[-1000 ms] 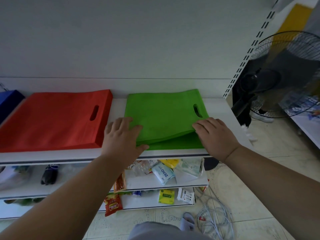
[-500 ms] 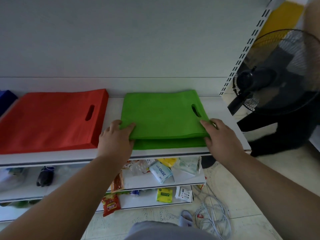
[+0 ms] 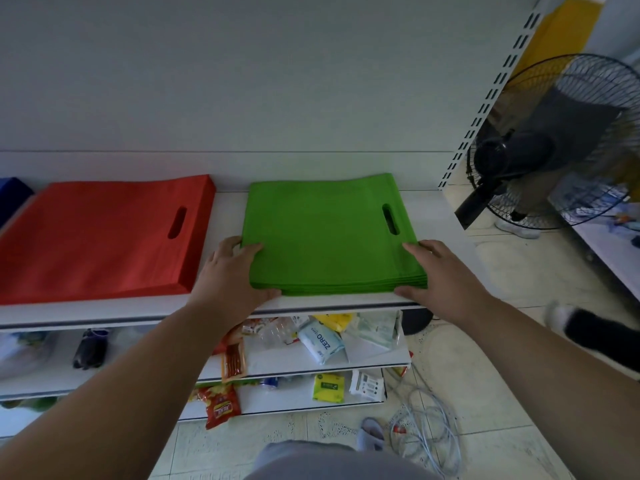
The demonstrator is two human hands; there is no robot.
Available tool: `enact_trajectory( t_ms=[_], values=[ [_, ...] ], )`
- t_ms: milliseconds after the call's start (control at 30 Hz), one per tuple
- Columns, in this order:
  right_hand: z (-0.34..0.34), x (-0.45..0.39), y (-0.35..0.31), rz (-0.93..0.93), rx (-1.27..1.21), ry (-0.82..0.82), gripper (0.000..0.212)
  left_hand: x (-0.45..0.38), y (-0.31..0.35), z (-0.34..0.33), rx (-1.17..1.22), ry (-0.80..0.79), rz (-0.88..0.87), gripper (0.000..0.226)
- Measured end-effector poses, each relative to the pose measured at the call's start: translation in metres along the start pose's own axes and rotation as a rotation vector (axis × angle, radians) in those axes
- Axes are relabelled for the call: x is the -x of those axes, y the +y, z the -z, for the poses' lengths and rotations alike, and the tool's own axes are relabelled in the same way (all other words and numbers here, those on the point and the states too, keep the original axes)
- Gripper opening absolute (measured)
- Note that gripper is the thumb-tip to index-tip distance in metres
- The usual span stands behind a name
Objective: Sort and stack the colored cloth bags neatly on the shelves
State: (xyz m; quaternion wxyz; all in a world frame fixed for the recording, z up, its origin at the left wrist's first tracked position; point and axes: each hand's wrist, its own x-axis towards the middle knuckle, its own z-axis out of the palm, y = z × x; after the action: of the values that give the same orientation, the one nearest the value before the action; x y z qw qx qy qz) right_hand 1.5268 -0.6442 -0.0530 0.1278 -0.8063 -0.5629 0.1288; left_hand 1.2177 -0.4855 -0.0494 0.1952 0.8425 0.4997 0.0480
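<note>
A stack of green cloth bags [image 3: 325,233] with a cut-out handle lies flat on the white top shelf [image 3: 225,306], right of centre. My left hand [image 3: 230,275] presses against the stack's near left corner, fingers on the side edge and thumb along the front. My right hand [image 3: 440,271] frames the near right corner the same way. A thicker stack of red bags [image 3: 100,237] sits to the left, squared up. A blue bag stack [image 3: 12,195] peeks in at the far left edge.
A black standing fan [image 3: 554,147] stands on the floor to the right, beside the shelf upright. Lower shelves hold snack packets, tissue packs and bottles [image 3: 322,341]. A tangle of cable [image 3: 426,431] and a slipper lie on the tiled floor.
The green stack's loose, offset layers have been pushed together into an even pile. Both hands slid from on top of the bags to the two near corners.
</note>
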Motion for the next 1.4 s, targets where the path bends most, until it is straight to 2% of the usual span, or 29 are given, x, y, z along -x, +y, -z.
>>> enact_trajectory(
  t_ms=[267, 333, 467, 667, 967, 1133, 1233, 1400],
  values=[
    [-0.005, 0.005, 0.003, -0.002, -0.067, 0.091, 0.084, 0.005, -0.001, 0.001, -0.008, 0.011, -0.006, 0.092],
    [-0.004, 0.005, 0.005, 0.048, 0.016, 0.130, 0.076, 0.008, -0.003, 0.000, -0.108, 0.045, -0.096, 0.083],
    [-0.004, 0.003, 0.009, 0.255, 0.352, 0.271, 0.058, 0.010, -0.002, 0.003, -0.333, 0.141, -0.268, 0.068],
    [0.001, 0.000, 0.007, 0.430, 0.480, 0.321, 0.044, 0.002, 0.006, 0.001, -0.511, 0.251, -0.568, 0.053],
    [0.001, -0.002, 0.009, 0.467, 0.482, 0.290, 0.042, -0.002, 0.001, 0.009, -0.637, 0.100, -0.739, 0.051],
    [-0.002, -0.001, 0.007, 0.461, 0.486, 0.296, 0.040, -0.006, 0.016, 0.013, -0.714, -0.009, -0.744, 0.048],
    [-0.005, -0.004, -0.002, 0.485, 0.477, 0.296, 0.039, -0.008, 0.023, 0.010, -0.706, -0.002, -0.728, 0.043],
    [-0.014, -0.009, -0.013, 0.502, 0.457, 0.253, 0.038, -0.009, 0.014, 0.008, -0.718, 0.001, -0.775, 0.056]
  ],
)
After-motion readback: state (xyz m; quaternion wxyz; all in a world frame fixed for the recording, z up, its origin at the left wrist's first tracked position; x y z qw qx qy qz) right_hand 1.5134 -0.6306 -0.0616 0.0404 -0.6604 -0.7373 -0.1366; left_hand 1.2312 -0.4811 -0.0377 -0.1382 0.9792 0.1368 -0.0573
